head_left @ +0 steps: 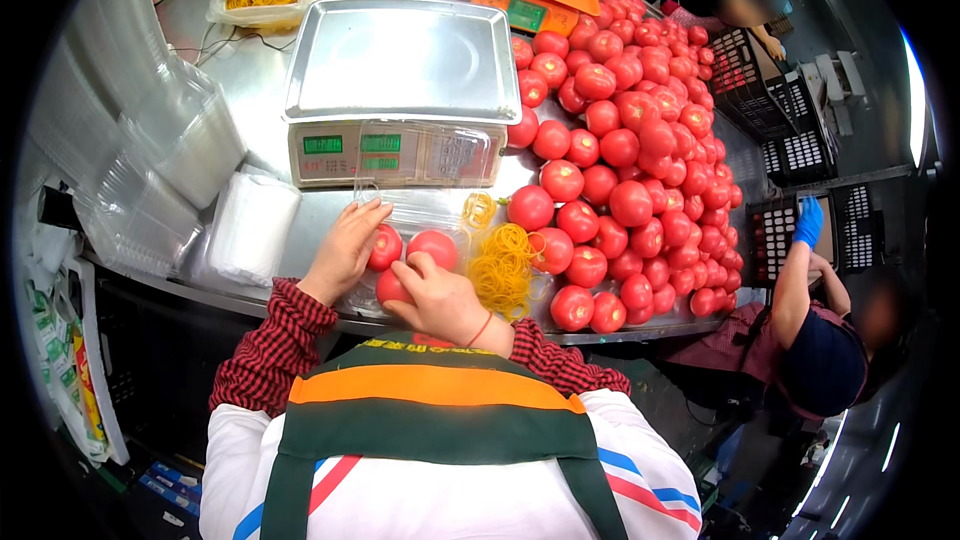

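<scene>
Head view: the left hand (345,248) curls against one tomato (385,246) in a clear plastic tray (425,208) at the steel table's near edge. The right hand (438,298) cups two more tomatoes (rubber bands (503,265) just beside).

Bright, even overhead light, no hard shadows; only soft dark patches under the pile of red round tomatoes (640,140) and beneath the edge of the shiny steel tabletop (250,90). Broad whitish glare on the tabletop and on the flat silver metal pan of the weighing scale (403,58). Stacked clear plastic trays (150,155) at left wash out pale. Strong fisheye: straight edges bow outward, black vignette fills all corners. Centre sharp, rim soft and smeared. Blue-white light streaks at the right rim. Two blurred patches at upper right and right. Floor below the tabletop dim, detail lost. Colours saturated.
</scene>
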Demonstrator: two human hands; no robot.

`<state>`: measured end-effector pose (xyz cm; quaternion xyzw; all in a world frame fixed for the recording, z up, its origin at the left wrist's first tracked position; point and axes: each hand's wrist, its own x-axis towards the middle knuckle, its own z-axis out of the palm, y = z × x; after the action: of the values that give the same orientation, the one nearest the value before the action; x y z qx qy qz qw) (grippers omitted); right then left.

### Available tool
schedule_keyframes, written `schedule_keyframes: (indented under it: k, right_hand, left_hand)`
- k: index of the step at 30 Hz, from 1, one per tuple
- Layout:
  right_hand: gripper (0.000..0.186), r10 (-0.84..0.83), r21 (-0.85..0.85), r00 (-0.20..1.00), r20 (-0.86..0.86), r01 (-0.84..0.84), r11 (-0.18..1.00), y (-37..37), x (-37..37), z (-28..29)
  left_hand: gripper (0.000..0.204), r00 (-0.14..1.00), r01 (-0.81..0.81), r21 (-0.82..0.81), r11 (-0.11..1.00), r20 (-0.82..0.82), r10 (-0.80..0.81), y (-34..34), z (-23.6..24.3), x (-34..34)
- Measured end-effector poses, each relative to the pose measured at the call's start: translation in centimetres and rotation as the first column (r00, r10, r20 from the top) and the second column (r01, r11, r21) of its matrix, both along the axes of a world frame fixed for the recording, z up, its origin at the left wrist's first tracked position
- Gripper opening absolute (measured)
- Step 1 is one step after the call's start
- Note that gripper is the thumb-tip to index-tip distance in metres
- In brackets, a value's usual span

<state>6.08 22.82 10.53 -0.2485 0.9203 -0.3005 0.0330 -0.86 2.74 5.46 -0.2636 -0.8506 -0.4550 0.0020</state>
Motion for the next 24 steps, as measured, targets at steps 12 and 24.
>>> schedule_keyframes:
  k: [12, 24]
  right_hand:
    - [0.052, 0.047, 0.033, 0.988, -0.150, -0.042, 0.999, 1.2, 0.3, -1.1]
    - [0.048, 0.024, -0.030, 0.971, -0.239, -0.032, 0.999, 2.4, 0.6, -2.5]
  left_hand:
    - [0.037, 0.973, 0.085, -0.090, 0.992, -0.209, -0.102, -0.3, 3.4, 1.1]
    - [0.042, 0.893, 0.125, -0.570, 0.812, -0.293, -0.342, 0.8, 2.6, 0.1]
